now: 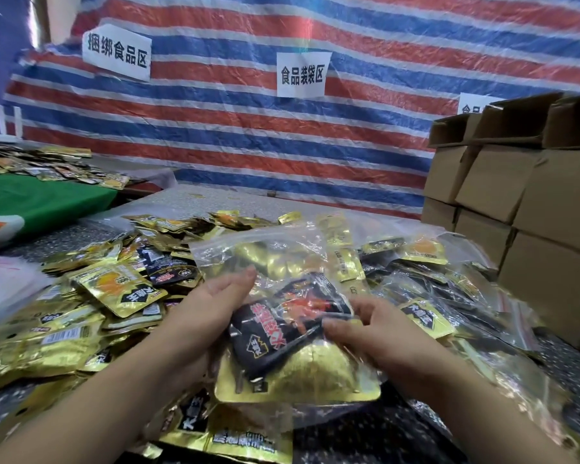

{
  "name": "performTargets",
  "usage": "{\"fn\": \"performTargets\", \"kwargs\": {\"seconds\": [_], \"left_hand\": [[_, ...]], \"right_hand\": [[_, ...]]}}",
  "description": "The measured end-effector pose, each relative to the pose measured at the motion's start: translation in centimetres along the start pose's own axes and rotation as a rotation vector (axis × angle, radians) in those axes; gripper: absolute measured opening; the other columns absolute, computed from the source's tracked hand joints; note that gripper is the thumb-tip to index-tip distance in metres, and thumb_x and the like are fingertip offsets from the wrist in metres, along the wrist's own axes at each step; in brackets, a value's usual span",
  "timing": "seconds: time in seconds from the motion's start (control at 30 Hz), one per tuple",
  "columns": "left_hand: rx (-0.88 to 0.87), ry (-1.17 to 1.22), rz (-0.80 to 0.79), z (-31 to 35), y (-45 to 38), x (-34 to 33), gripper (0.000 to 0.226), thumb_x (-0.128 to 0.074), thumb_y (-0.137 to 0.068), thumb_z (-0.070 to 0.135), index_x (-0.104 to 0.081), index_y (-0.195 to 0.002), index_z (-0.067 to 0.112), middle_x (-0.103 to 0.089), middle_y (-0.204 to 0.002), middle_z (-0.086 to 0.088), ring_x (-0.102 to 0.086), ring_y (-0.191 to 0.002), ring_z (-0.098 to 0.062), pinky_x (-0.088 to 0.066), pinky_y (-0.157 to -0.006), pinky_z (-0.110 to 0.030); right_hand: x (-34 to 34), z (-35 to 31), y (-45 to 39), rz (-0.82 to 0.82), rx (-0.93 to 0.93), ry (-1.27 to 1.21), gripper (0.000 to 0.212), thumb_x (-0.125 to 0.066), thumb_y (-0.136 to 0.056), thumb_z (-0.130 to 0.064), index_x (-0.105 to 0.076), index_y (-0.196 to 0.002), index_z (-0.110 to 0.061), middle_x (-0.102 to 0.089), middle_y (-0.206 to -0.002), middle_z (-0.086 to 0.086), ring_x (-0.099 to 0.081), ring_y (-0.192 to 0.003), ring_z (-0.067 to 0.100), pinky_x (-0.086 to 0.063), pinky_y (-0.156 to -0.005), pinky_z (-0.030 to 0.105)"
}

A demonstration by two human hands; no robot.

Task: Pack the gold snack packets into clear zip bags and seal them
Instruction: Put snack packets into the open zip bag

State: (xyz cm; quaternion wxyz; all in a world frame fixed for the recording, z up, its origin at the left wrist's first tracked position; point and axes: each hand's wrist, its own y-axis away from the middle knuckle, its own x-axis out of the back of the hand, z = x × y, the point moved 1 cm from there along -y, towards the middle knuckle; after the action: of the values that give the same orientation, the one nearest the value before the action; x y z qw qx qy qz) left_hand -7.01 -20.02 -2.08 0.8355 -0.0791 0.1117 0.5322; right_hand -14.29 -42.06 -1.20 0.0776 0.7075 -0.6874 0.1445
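Note:
A clear zip bag [275, 249] is held up over the table's middle, its mouth toward me. Inside it lie gold snack packets [312, 370] and a black packet [282, 333] with red print. My left hand [211, 306] grips the bag's left side, thumb on top. My right hand [369, 326] pinches the bag and the black packet's right edge. A heap of loose gold packets [114, 289] covers the table to the left and behind. More gold packets [241, 440] lie below my wrists.
Stacked cardboard boxes [523, 202] stand at the right. Filled clear bags [449, 296] lie right of my hands. A green cloth [41, 202] and further packets sit at the far left. A striped tarp [282, 135] with paper signs closes the back.

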Motion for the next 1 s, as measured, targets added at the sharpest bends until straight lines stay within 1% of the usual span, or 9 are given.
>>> {"fn": "performTargets", "kwargs": {"seconds": [0.1,0.27,0.37,0.5,0.6,0.7,0.83,0.9,1.0], "left_hand": [[0.021,0.023,-0.166,0.2,0.5,-0.3,0.055,-0.078,-0.064,0.037,-0.066,-0.114,0.018,-0.073,-0.108,-0.01,-0.073,-0.08,-0.021,-0.06,-0.061,-0.038],[-0.075,-0.065,-0.191,0.5,1.1,-0.9,0.054,-0.073,-0.069,-0.005,-0.06,-0.114,0.022,-0.077,-0.097,0.001,-0.074,-0.089,-0.018,-0.059,-0.064,-0.025],[-0.12,-0.066,-0.134,0.6,1.2,-1.0,0.047,-0.072,-0.069,0.003,-0.059,-0.111,0.021,-0.077,-0.096,-0.001,-0.074,-0.089,-0.018,-0.058,-0.064,-0.02],[-0.178,-0.171,-0.038,0.6,1.4,-1.0,0.036,-0.072,-0.071,0.024,-0.057,-0.103,0.029,-0.077,-0.091,0.006,-0.074,-0.082,-0.008,-0.052,-0.056,-0.011],[-0.188,-0.277,-0.051,0.7,1.7,-1.3,0.05,-0.075,-0.062,0.043,-0.057,-0.108,0.036,-0.076,-0.096,0.015,-0.072,-0.086,-0.003,-0.055,-0.074,-0.023],[-0.161,-0.357,-0.082,0.3,1.7,-1.3,0.063,-0.084,-0.057,0.042,-0.051,-0.111,0.047,-0.071,-0.107,0.022,-0.066,-0.101,0.001,-0.048,-0.088,-0.028],[-0.166,-0.346,-0.072,-0.2,1.2,-1.0,0.058,-0.079,-0.076,0.007,-0.052,-0.111,0.043,-0.073,-0.104,0.017,-0.072,-0.09,-0.007,-0.054,-0.07,-0.021],[-0.168,-0.315,-0.044,-0.1,1.0,-0.8,0.047,-0.071,-0.083,0.002,-0.055,-0.114,0.035,-0.076,-0.099,0.009,-0.074,-0.082,-0.012,-0.055,-0.066,-0.026],[-0.182,-0.337,-0.011,-0.1,0.7,-0.6,0.033,-0.065,-0.091,0.013,-0.058,-0.113,0.036,-0.075,-0.101,0.01,-0.073,-0.085,-0.012,-0.052,-0.079,-0.036]], "right_hand": [[0.2,0.2,-0.3,0.114,0.009,-0.135,0.028,-0.074,-0.083,-0.036,-0.075,-0.107,-0.022,-0.076,-0.104,0.012,-0.073,-0.092,0.028,-0.056,-0.079,0.037],[0.1,0.1,-0.4,0.168,0.015,-0.298,0.028,-0.072,-0.078,-0.029,-0.076,-0.101,-0.015,-0.076,-0.103,0.014,-0.074,-0.091,0.027,-0.059,-0.073,0.034],[-0.1,0.0,-0.3,0.097,-0.019,-0.26,0.036,-0.08,-0.077,-0.024,-0.073,-0.107,-0.005,-0.074,-0.106,0.018,-0.071,-0.098,0.032,-0.057,-0.088,0.039],[-0.5,-0.1,-0.1,0.033,-0.047,-0.256,0.035,-0.082,-0.07,-0.016,-0.072,-0.1,0.0,-0.075,-0.096,0.02,-0.073,-0.082,0.026,-0.059,-0.076,0.032],[-0.4,-0.3,-0.1,0.09,-0.069,-0.305,0.02,-0.079,-0.075,-0.018,-0.077,-0.085,-0.001,-0.074,-0.085,0.02,-0.071,-0.069,0.026,-0.058,-0.065,0.031],[-0.5,-0.2,-0.1,0.195,-0.081,-0.241,0.039,-0.076,-0.066,-0.034,-0.077,-0.087,-0.001,-0.074,-0.09,0.019,-0.068,-0.08,0.032,-0.055,-0.083,0.044],[-1.3,-0.7,0.2,0.174,-0.097,-0.206,0.068,-0.081,-0.07,-0.041,-0.064,-0.11,0.012,-0.066,-0.108,0.034,-0.065,-0.093,0.042,-0.052,-0.083,0.049],[-1.4,-0.7,0.3,0.134,-0.08,-0.222,0.068,-0.081,-0.076,-0.043,-0.061,-0.104,0.015,-0.064,-0.092,0.031,-0.06,-0.079,0.032,-0.047,-0.076,0.041],[-1.8,-0.8,0.3,0.127,-0.073,-0.205,0.031,-0.072,-0.078,-0.041,-0.062,-0.072,-0.012,-0.055,-0.06,-0.003,-0.049,-0.051,0.008,-0.041,-0.052,0.017]]}}
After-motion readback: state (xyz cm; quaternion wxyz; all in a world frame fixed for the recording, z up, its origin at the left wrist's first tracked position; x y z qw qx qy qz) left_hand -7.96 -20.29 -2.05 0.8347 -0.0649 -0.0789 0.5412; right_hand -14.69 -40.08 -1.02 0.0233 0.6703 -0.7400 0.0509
